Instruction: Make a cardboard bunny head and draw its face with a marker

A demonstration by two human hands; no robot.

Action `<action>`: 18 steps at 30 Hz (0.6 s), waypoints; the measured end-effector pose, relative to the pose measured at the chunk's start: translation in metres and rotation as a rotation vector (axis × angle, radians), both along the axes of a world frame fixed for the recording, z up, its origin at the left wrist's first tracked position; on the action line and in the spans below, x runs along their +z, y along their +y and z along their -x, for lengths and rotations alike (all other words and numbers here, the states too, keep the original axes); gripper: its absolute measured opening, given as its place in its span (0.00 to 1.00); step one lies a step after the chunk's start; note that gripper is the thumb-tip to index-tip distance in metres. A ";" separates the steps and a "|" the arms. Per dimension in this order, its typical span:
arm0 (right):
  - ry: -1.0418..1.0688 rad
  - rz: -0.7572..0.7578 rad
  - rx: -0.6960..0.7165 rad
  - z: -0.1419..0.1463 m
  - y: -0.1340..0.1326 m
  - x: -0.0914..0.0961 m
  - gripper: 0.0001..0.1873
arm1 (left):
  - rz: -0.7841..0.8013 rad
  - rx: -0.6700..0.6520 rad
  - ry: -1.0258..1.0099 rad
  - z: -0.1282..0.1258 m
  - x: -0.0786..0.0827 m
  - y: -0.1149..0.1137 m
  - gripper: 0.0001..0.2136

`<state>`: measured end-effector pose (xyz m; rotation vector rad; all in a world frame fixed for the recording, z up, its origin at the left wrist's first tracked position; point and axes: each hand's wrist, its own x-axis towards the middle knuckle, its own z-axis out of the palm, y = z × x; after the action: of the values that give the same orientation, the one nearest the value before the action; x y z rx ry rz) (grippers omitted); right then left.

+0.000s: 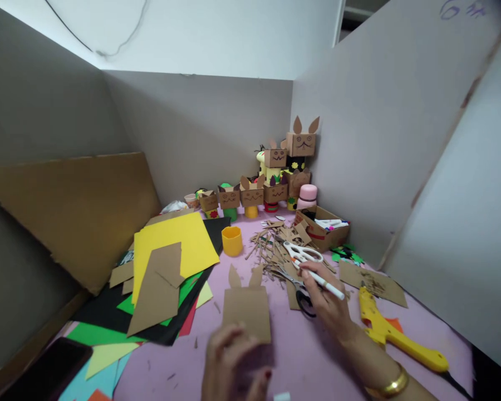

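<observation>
My right hand point(323, 298) is closed around a white marker point(328, 285), with its orange tip pointing up and left. My left hand point(229, 362) is at the lower edge of a brown cardboard box shape point(247, 312) with two pointed ears. Its fingers are bent, with the thumb apart; contact with the cardboard cannot be made out for certain. A white cap point(281, 396) lies at the bottom edge of the view. Beyond the marker are white-handled scissors point(303, 252), and black-handled scissors point(304, 301) lie partly beside my right hand.
Cardboard scraps point(271, 250) are heaped mid-table. A yellow ring point(232, 241) stands left of them. Animal-faced boxes point(253, 195) line the back. A yellow glue gun point(401, 337) lies right, colored sheets point(192, 239) and a phone point(42, 367) left. A box of markers point(328, 236) sits back right.
</observation>
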<state>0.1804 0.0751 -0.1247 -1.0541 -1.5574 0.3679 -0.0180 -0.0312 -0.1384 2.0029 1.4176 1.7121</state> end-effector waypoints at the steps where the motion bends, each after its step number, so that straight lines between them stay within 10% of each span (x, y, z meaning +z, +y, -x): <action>1: 0.010 0.029 0.027 0.004 -0.003 -0.001 0.10 | 0.017 0.087 -0.108 0.004 0.004 0.005 0.14; 8: 0.118 0.267 0.220 0.033 -0.022 -0.012 0.15 | 0.553 -0.117 -0.609 0.025 0.031 0.043 0.26; 18: 0.153 0.343 0.455 0.050 -0.041 -0.014 0.12 | 0.717 -0.310 -0.701 0.020 0.032 0.035 0.17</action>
<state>0.1305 0.0342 -0.1391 -0.8911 -1.6209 1.0339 -0.0376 0.0039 -0.1069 1.0269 1.1437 1.2969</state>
